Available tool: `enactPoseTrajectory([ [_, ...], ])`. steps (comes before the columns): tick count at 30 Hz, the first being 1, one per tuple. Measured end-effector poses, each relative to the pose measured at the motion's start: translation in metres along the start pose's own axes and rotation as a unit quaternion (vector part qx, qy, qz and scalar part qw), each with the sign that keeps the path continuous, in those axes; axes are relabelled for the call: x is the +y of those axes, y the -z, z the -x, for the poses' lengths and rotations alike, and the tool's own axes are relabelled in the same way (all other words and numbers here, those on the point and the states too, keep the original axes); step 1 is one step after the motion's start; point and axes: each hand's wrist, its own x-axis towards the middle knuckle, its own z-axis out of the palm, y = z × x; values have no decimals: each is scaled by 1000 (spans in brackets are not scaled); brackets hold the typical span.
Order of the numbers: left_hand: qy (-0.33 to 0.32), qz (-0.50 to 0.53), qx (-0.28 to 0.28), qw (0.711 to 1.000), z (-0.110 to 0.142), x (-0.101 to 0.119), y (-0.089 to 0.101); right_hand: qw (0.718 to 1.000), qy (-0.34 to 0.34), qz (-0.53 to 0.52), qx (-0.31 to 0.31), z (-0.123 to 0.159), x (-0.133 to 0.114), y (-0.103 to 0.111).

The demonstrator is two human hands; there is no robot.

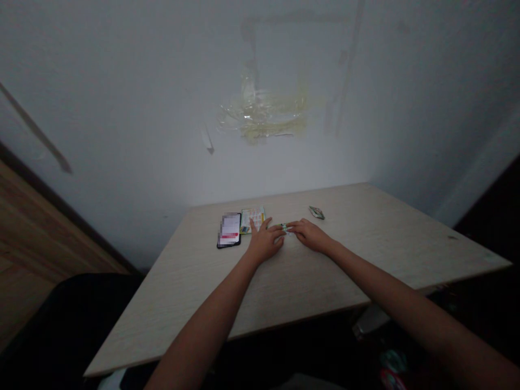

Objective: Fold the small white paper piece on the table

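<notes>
My left hand (264,242) lies on the table with its fingers spread. Its fingertips reach the edge of a printed white, green and yellow leaflet (252,216) and one side of a small folded-looking piece of printed paper (284,228). From the other side, the stretched fingers of my right hand (309,234) touch that same small piece. Both hands press down rather than grip, and the fingers cover much of the piece. A phone (229,230) with a lit screen lies left of the leaflet. Farther back on the right is a small folded printed paper (316,212).
The pale wooden table (195,292) meets a grey-white wall (162,135) at its back edge. Strips of clear tape (272,116) cling to the wall. Dark items lie below the table's front edge, and a wooden panel (49,233) stands at the left.
</notes>
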Motion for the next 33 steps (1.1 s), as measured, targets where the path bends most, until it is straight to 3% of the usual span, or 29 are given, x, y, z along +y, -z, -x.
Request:
enactPoseTrajectory([
  [13, 37, -12, 25, 999, -1, 2, 0, 1000, -6, 17, -2, -1, 2, -2],
  [33, 22, -23, -31, 999, -1, -3, 1, 999, -27, 22, -7, -1, 3, -1],
])
